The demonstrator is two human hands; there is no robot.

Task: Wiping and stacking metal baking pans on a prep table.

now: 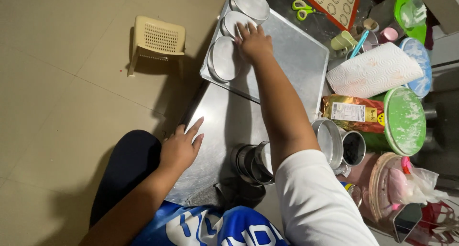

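Observation:
My right hand [253,42] reaches far forward and rests flat on a large metal baking tray [296,59], its fingers touching the middle one [234,22] of three small round metal tins lined up along the tray's left edge. The other two tins [224,59] [251,4] sit on either side of it. My left hand [181,148] lies open, palm down, on the near left edge of the steel table [224,121]. It holds nothing.
A stack of round tins [251,162] stands near my body. On the right are a paper towel roll [373,71], a foil packet [354,113], green-lidded tub [404,121], scissors [302,9], a baking mat [334,2], cups. A small beige plastic stool [157,40] stands on the tiled floor.

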